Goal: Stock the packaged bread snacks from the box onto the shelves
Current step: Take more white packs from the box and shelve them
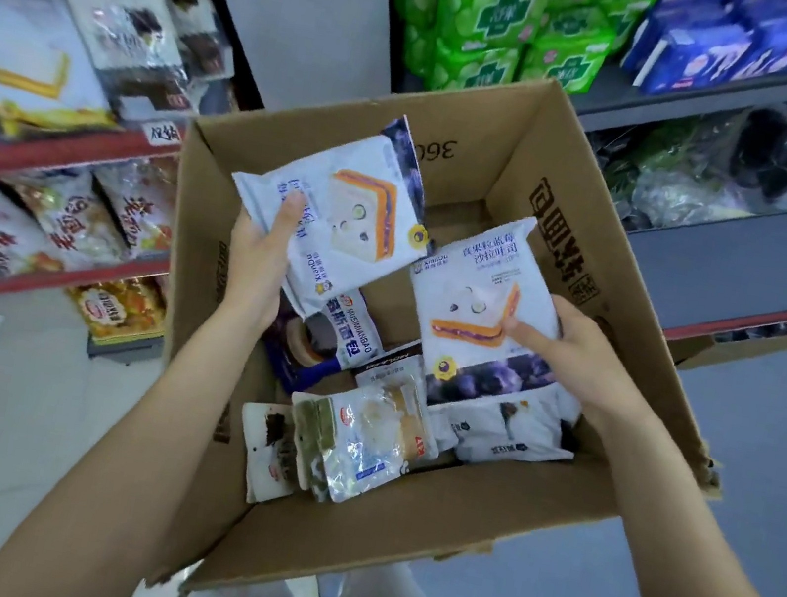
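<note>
Blueberry toast packets (344, 206) (479, 302) — one pinched in each of my hands (256, 265) (575, 349) over the cardboard box (577, 214); best lifted clear, then faced label-out on the left shelf (55, 158).

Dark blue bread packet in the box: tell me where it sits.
In the head view, the dark blue bread packet lies on the cardboard box floor, left of centre, just below the white packet held in the left hand.

The open box (394, 533) is in the middle, with shelves (66, 155) to its left and to its right. Over the box, the left hand (256, 265) and the right hand (575, 349) hold one packet each; more packets (374, 430) lie inside, near the front wall.
</note>
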The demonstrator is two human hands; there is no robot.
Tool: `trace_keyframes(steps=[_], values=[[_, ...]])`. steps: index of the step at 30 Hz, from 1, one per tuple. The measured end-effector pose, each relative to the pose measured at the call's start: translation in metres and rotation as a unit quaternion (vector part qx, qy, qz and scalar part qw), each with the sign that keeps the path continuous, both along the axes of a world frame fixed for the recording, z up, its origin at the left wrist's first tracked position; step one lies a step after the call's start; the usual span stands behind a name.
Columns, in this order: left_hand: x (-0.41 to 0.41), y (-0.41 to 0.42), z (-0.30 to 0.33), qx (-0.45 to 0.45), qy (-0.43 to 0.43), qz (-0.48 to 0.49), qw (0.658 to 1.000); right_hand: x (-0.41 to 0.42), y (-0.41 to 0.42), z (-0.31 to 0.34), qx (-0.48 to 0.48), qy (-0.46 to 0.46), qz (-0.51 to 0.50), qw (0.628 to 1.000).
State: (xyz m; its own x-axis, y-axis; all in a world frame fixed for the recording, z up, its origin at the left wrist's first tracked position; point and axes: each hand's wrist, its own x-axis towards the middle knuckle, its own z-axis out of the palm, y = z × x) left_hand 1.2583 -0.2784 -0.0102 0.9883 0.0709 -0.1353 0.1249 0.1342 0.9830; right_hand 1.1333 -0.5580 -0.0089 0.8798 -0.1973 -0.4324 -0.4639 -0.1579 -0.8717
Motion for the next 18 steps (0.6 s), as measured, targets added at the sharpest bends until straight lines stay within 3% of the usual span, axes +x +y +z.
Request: trace_keyframes(steps=[11,18], values=[[-0.007,0.094,0.077,-0.069,-0.071,0.112,0.989,0.047,0.072,0.061,0.172,-0.115,0.007,0.978],[-0.024,0.163,0.100,-0.044,-0.112,0.162,0.979,0.081,0.153,0.095,0.173,-0.190,0.102,0.961]])
